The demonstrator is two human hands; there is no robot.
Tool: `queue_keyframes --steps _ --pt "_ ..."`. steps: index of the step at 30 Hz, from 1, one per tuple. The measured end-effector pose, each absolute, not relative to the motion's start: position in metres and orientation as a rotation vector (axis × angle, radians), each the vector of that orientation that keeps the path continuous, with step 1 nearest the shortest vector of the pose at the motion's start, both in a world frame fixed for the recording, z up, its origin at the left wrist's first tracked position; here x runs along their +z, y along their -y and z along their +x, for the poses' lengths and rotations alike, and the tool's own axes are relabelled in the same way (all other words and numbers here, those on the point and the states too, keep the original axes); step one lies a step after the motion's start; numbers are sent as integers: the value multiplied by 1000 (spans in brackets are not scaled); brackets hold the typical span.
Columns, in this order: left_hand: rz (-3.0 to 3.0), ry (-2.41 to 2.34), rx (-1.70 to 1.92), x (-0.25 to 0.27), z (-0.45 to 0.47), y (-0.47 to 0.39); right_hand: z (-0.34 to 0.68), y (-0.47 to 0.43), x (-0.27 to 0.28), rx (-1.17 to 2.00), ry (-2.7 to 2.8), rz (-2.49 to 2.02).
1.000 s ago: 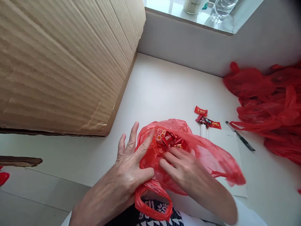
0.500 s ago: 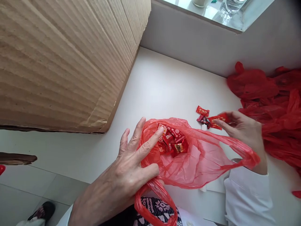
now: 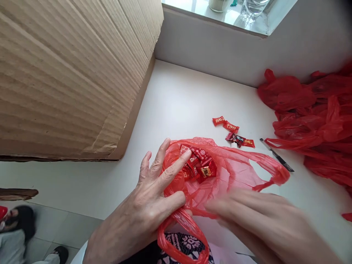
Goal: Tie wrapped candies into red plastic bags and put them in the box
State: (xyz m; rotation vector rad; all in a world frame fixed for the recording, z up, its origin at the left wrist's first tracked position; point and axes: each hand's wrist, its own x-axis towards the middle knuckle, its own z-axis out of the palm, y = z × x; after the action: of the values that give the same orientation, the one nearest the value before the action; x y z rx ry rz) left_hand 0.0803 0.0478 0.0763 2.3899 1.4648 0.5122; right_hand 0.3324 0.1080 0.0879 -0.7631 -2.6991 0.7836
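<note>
My left hand (image 3: 154, 194) holds a thin red plastic bag (image 3: 228, 176) by its left side. One handle loop hangs under the thumb, and the index finger reaches over the open mouth. Several red-wrapped sweets (image 3: 202, 157) lie inside, one with a gold patch. Smeared by motion, my right hand (image 3: 255, 216) is at the near right rim of the bag. Its fingertips are blurred, so whether it grips anything does not show. Beyond the bag, several more wrapped sweets (image 3: 231, 127) lie loose on the white table (image 3: 181, 99).
A large cardboard box (image 3: 68, 80) fills the left. Red plastic bags (image 3: 308, 110) are piled at the right by the grey wall, beside a slim dark tool (image 3: 280, 159). A glass (image 3: 254, 7) stands on the sill. At lower left, a person's shoe (image 3: 62, 253) shows.
My right hand has left the loose sweets and come back toward me to the bag's near rim. The red packet it had no longer shows in it. My left hand stays on the bag.
</note>
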Motion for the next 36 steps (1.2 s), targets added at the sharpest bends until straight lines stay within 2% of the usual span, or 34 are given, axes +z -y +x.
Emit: queue_keyframes --steps 4,7,10,12,14,16,18,20,22,26,29,36 --pt "2383 -1530 514 76 82 -43 271 -122 35 485 2805 -1111" --pt "2366 -1498 528 73 80 -42 259 -123 16 452 2816 -1163" --pt "2347 -1538 549 72 77 -41 270 -120 36 645 2766 -1091" --pt "2358 -1544 577 72 74 -41 287 -119 64 881 2667 -938" --pt "2396 -1520 597 72 71 -43 307 -119 93 969 2504 -783" --pt "2436 -1515 632 70 70 -46 328 -125 113 786 2273 -839" --pt "2463 -1537 673 68 69 -51 346 -139 118 475 1901 -1106" --pt "2486 -1534 681 66 70 -54 360 -165 106 321 1660 -1362" --pt "2488 -1504 668 66 70 -56 367 -197 83 369 1725 -1512" --pt "2464 -1477 618 72 71 -52 360 -248 32 504 1970 -1504" --pt "2412 -1511 667 77 72 -48 349 -255 19 514 2025 -1494" --pt "2331 -1481 764 77 72 -48 346 -178 94 604 1803 -1279"
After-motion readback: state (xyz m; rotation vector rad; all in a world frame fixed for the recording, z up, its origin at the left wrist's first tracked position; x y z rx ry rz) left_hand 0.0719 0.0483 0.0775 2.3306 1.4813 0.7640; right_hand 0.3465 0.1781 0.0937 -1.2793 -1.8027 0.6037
